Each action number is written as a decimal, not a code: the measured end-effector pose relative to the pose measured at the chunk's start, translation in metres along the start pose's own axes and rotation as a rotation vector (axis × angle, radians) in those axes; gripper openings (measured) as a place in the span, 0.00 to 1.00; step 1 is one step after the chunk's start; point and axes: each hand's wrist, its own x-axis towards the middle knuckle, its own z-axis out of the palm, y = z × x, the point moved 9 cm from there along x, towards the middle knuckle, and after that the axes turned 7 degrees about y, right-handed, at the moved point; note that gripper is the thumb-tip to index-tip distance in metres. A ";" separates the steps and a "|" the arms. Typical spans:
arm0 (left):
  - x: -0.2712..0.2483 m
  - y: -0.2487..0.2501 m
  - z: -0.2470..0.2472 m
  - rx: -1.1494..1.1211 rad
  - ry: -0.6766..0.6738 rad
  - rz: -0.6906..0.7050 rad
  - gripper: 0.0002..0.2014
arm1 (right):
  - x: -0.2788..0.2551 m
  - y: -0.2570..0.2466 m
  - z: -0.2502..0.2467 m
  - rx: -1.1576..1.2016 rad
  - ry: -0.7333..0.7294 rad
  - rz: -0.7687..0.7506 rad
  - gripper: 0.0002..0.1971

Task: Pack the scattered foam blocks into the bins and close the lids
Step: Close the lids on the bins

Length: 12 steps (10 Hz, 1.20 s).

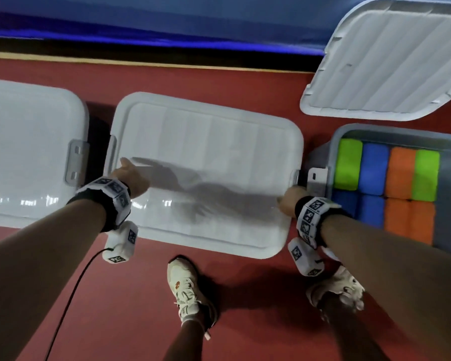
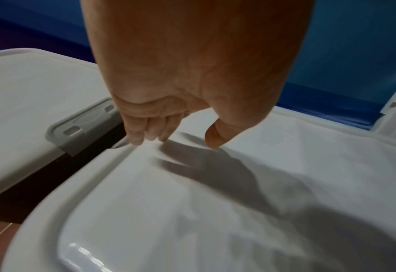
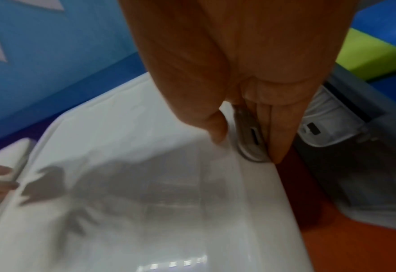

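Middle bin lid seated flat on its bin, on the red floor. At the lid's left short edge, left hand — fingers hooked down over the rim, thumb pressing on top, so the grip clamped on that edge. At the lid's right short edge, right hand — thumb on top of the lid, fingers straight down the outside against the grey latch, grip pinching that end. Left of the lid, another closed bin just beside it. Right of the lid, open bin filled with green, blue and orange foam blocks. Beyond that open bin, its loose lid lying underside up. Nearer than the middle lid, two white shoes.
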 end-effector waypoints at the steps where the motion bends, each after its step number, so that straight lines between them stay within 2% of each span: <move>1: -0.024 0.065 0.010 -0.098 -0.012 0.092 0.30 | 0.016 0.023 -0.010 0.184 -0.001 -0.101 0.20; 2: -0.063 0.150 0.021 -0.069 0.033 0.201 0.31 | 0.011 0.052 -0.040 0.288 -0.018 -0.304 0.18; 3: -0.096 0.264 0.020 -0.005 0.078 0.331 0.31 | 0.006 0.110 -0.118 0.462 0.082 -0.449 0.23; 4: -0.115 0.375 0.008 -0.013 0.088 0.366 0.29 | 0.021 0.188 -0.210 0.544 0.294 -0.407 0.23; 5: -0.133 0.474 -0.018 -0.058 0.142 0.427 0.30 | 0.046 0.260 -0.284 0.550 0.437 -0.316 0.23; 6: -0.147 0.544 -0.051 -0.048 0.239 0.528 0.29 | 0.065 0.306 -0.338 0.432 0.536 -0.251 0.26; 7: -0.139 0.601 -0.076 -0.018 0.283 0.601 0.29 | 0.083 0.342 -0.374 0.322 0.581 -0.177 0.29; 8: -0.121 0.639 -0.081 -0.020 0.337 0.654 0.29 | 0.099 0.366 -0.384 0.257 0.594 -0.122 0.31; 10: -0.076 0.683 -0.052 0.142 0.337 0.745 0.31 | 0.123 0.395 -0.355 0.221 0.560 -0.050 0.33; 11: -0.070 0.699 -0.052 0.203 0.471 0.810 0.25 | 0.134 0.400 -0.339 0.252 0.542 -0.006 0.32; 12: -0.073 0.711 -0.058 0.234 0.615 0.855 0.24 | 0.146 0.397 -0.323 0.275 0.515 -0.001 0.32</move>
